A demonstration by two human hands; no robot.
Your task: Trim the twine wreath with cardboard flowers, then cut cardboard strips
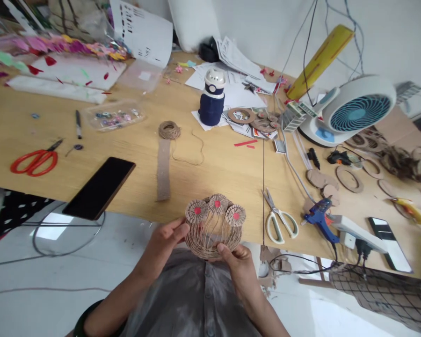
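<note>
Close to my body, at the table's near edge, I hold a round twine-wrapped wreath between both hands. Three pleated cardboard flowers with red centres, one being the middle flower, sit along its upper rim. Strands of twine run across its opening. My left hand pinches the wreath's left side, thumb on top. On the lower right rim, my right hand grips with its thumb in front and the fingers partly hidden behind. Beyond the wreath lie a strip of brown cardboard and a coil of twine with a loose end.
White-handled scissors, a blue glue gun and a power strip lie to the right. Leftward are a dark tablet and red-handled scissors. A dark blue bottle and a fan stand farther back.
</note>
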